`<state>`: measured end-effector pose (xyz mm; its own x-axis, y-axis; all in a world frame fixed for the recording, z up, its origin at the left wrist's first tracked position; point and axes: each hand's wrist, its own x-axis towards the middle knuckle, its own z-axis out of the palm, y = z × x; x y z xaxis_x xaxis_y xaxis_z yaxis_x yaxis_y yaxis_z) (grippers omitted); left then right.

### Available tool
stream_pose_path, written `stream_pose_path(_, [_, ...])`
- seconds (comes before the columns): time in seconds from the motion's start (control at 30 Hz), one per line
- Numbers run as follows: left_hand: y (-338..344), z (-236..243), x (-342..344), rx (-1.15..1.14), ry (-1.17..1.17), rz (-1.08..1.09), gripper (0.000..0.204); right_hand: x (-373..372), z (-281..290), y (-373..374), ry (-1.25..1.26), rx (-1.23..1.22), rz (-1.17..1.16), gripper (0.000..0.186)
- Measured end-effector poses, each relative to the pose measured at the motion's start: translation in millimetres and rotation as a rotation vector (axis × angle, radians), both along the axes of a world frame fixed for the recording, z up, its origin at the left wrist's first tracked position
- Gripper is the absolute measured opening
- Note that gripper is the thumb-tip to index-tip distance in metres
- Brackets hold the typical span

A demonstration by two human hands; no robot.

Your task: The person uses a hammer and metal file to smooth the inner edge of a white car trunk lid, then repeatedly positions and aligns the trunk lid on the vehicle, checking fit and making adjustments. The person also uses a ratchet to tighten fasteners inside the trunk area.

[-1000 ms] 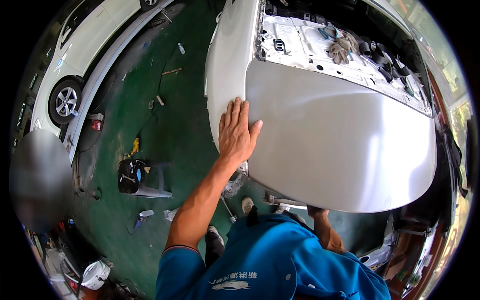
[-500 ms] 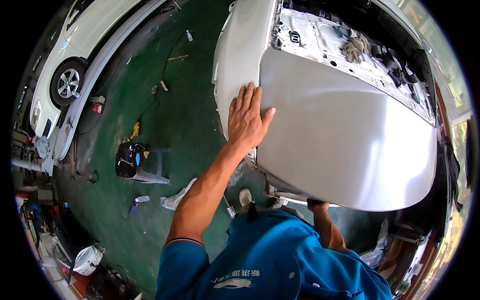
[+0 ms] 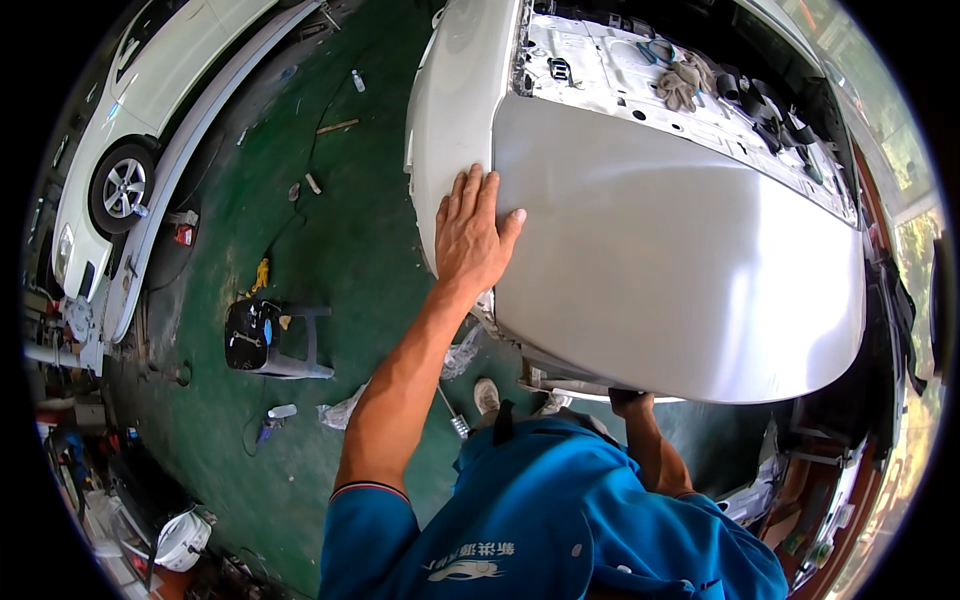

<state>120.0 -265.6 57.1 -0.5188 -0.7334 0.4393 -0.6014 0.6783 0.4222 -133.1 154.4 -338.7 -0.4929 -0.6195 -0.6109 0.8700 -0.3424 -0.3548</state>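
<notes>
My left hand (image 3: 470, 240) lies flat and open on the white side body panel (image 3: 450, 95) of a car, right at the seam beside a smooth pearl-silver lid (image 3: 680, 270). Its thumb reaches onto the lid's left edge. My right hand (image 3: 632, 400) is under the lid's near lower edge, where its fingers are mostly hidden. Beyond the lid is a bare metal deck (image 3: 610, 80) with holes, a pair of grey gloves (image 3: 685, 88), blue-handled tool (image 3: 655, 52) and black parts (image 3: 765, 120).
A white car (image 3: 110, 220) stands at the left beside a rail (image 3: 170, 165). A stool (image 3: 275, 340) with a wrench, a bottle (image 3: 358, 80) and plastic film (image 3: 345, 408) lie about the green floor (image 3: 350, 250). Parts and a white bucket (image 3: 183, 540) crowd the lower left.
The view has shifted slightly, so the lid and both hands sit a little higher in the picture. My hands stay in about the same places on the car.
</notes>
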Motion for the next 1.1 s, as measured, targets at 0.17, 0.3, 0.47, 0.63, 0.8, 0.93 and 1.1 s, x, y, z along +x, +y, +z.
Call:
stream_pose_path(0.17, [4, 5, -4, -0.003, 0.038, 0.007, 0.062, 14, 68, -17, -0.236, -0.006, -0.183, 0.044])
stream_pose_path(0.3, [5, -2, 0, -0.021, 0.13, 0.005, 0.057, 11, 74, -14, -0.259, 0.142, -0.212, 0.048])
stream_pose_path(0.47, [18, -23, 32, -0.064, 0.313, -0.087, 0.044, 23, 107, -33, -0.339, 0.114, -0.3, 0.037])
stream_pose_path(0.63, [69, -66, 75, 0.231, 0.732, 0.115, 0.05, 21, 106, -29, -0.248, 0.148, -0.302, 0.039])
stream_pose_path(0.8, [110, -107, 78, 1.338, 1.186, -0.096, 0.053, 39, 129, -48, -0.256, 0.22, -0.392, 0.035])
stream_pose_path(0.93, [117, -102, 73, 1.561, 1.237, -0.175, 0.038, 42, 127, -49, -0.274, 0.257, -0.419, 0.032])
stream_pose_path(1.1, [112, -114, 72, 1.589, 1.196, -0.306, 0.048, 46, 126, -47, -0.18, 0.249, -0.387, 0.033])
